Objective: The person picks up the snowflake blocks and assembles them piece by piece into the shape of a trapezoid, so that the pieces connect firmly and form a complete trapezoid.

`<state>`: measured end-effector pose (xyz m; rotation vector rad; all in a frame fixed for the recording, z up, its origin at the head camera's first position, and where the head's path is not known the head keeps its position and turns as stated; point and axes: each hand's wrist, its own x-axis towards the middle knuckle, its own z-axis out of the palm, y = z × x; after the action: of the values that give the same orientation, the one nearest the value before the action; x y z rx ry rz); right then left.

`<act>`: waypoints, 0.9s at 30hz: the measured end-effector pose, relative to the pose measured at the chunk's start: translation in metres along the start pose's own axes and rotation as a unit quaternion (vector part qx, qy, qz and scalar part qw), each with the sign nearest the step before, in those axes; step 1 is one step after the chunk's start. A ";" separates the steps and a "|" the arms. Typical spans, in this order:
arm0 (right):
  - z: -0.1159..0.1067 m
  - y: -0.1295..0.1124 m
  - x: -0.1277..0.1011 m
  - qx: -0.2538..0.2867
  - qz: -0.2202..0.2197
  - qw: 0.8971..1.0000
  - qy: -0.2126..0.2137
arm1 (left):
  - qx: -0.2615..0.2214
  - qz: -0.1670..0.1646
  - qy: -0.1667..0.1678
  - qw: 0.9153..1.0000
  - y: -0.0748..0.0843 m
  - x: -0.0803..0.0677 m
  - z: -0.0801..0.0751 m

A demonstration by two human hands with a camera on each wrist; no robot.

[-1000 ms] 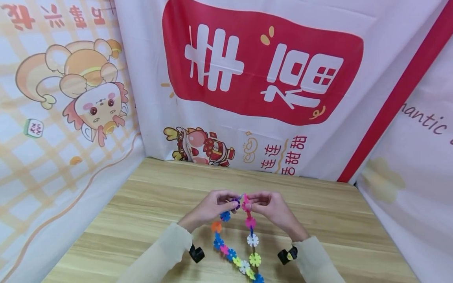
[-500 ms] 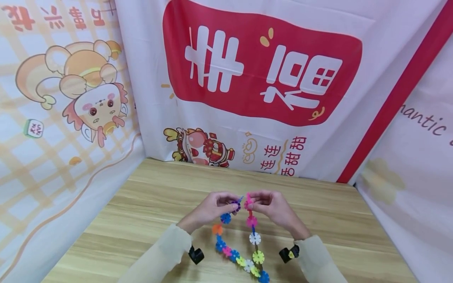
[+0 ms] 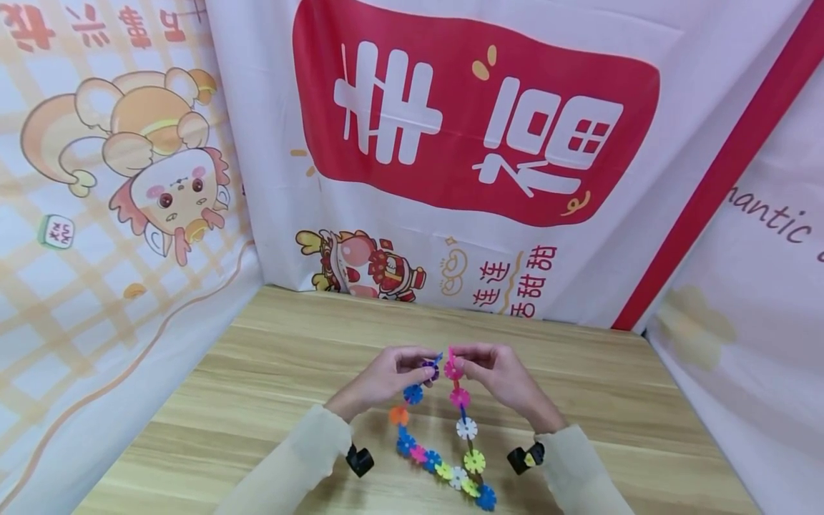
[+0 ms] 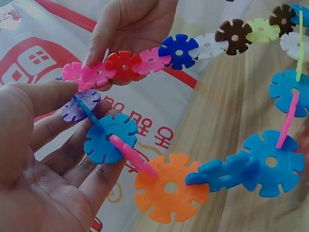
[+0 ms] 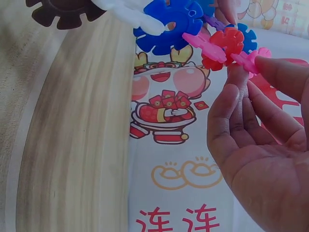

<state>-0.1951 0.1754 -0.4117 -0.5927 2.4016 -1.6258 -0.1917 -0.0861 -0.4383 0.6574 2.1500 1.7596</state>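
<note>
- While both ends of a snowflake-disc chain [image 3: 450,443] are held up over the wooden table [image 3: 257,386], the chain is hung below the grip as a loop, its lowest discs close to or on the tabletop nearest the person; contact cannot be told.
- Left hand [image 3: 386,379]: the purple disc [image 4: 79,104] at one chain end is pinched between thumb and fingertips; grip is closed on it, palm turned up in the left wrist view.
- Just below that pinch, a blue disc [image 4: 111,137] is slotted on, then an orange disc [image 4: 169,193] further down the strand.
- Right hand [image 3: 496,375]: the pink disc [image 4: 77,73] at the other chain end is clamped between thumb and fingertips.
- Next along from the right-hand pinch: a red disc [image 4: 123,65], another pink one, then a dark blue disc [image 5: 166,26].
- The two gripped ends are held just beside each other, purple under pink in the left wrist view; whether they touch cannot be told.
- Below the right-hand grip, a white disc [image 3: 466,428] and a yellow-green disc [image 3: 475,461] are seen on the strand in the head view.
- Behind the grip, printed banners [image 3: 476,129] are hung as a backdrop at the table's far edge.
- Cream sleeves [image 3: 290,465] are worn on both forearms, a black wrist camera [image 3: 359,461] strapped under each.
</note>
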 end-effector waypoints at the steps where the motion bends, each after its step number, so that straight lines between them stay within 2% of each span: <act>1: 0.000 0.000 0.000 -0.001 0.000 1.000 0.001 | -0.001 0.001 -0.001 1.000 0.000 0.000 0.000; 7: 0.001 0.001 -0.001 -0.006 0.000 1.000 0.001 | -0.007 0.006 -0.006 1.000 0.002 0.003 0.001; 14: 0.003 0.003 -0.001 -0.007 -0.011 1.000 -0.018 | -0.007 0.005 -0.004 1.000 0.002 0.001 0.002; 27: 0.000 0.000 -0.002 -0.033 -0.017 0.999 -0.018 | -0.015 0.010 -0.008 1.000 0.002 0.001 0.001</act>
<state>-0.1934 0.1760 -0.4116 -0.6708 2.4396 -1.5401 -0.1916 -0.0844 -0.4362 0.6849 2.1101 1.7861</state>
